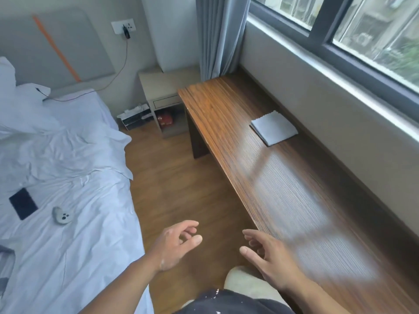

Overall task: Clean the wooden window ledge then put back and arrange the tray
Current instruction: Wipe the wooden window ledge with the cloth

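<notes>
In your head view, the ledge [260, 155] is a long flat slab of dark brown wood with fine straight grain. It runs along the grey wall under the window [340, 32], and pale light gleams on its near half. A white cloth [274, 128], folded square with a wavy hem, lies flat on the far half, close to the back edge and well apart from your hands.

Your left hand [174, 245] hangs over the wood-look floor [181, 177] between the bed [68, 166] and the ledge, fingers loosely curled and holding nothing. Your right hand [269, 257] is at the ledge's front edge near you, fingers slack and spread, also holding nothing. You cannot tell whether it touches the wood.

A grey pleated curtain [217, 37] hangs down to the ledge's far end. A beige boxy nightstand [163, 91] stands just beside that end, with a red thing in its open shelf.

The bed has rumpled white sheets. On them lie a flat dark phone [22, 206] and, near it, a small rounded grey remote [62, 215]. A thin cable [123, 62] runs from a wall socket down to the bed.
</notes>
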Available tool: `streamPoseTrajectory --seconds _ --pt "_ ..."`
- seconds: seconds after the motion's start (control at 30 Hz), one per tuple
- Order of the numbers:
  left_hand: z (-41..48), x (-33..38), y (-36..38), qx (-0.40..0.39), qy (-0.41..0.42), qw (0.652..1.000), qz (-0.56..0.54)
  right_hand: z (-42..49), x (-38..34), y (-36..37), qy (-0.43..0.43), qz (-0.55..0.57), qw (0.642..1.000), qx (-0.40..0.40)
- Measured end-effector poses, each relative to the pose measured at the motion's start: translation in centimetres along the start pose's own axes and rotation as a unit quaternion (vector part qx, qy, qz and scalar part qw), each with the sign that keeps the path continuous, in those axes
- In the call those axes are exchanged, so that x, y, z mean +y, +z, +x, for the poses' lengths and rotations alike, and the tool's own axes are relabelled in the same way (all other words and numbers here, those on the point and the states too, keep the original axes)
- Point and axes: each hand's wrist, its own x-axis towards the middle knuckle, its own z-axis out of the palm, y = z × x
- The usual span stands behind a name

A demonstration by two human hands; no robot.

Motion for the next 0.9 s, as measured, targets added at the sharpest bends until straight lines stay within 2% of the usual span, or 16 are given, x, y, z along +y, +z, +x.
streamPoseTrajectory --seconds 0.17,0.53,0.73,0.9 --pt "5.7 1.1 -2.3 -0.005 0.009 1.000 -0.023 6.8 -1.7 -1.3 -0.004 -0.021 1.000 -0.005" --pt "18.9 5.1 -9.2 -0.029 -0.020 0.999 0.001 23.3 -3.8 -5.7 -0.027 -0.016 0.998 -0.059" --pt "24.7 7.0 -11.8 -0.062 -0.022 0.997 0.031 28.3 -4.5 -7.3 -0.031 -0.007 0.999 -0.038" --pt "30.3 8.6 -14.6 -0.097 0.005 0.994 0.059 31.8 -5.2 -7.6 -0.001 0.008 1.000 -0.009"
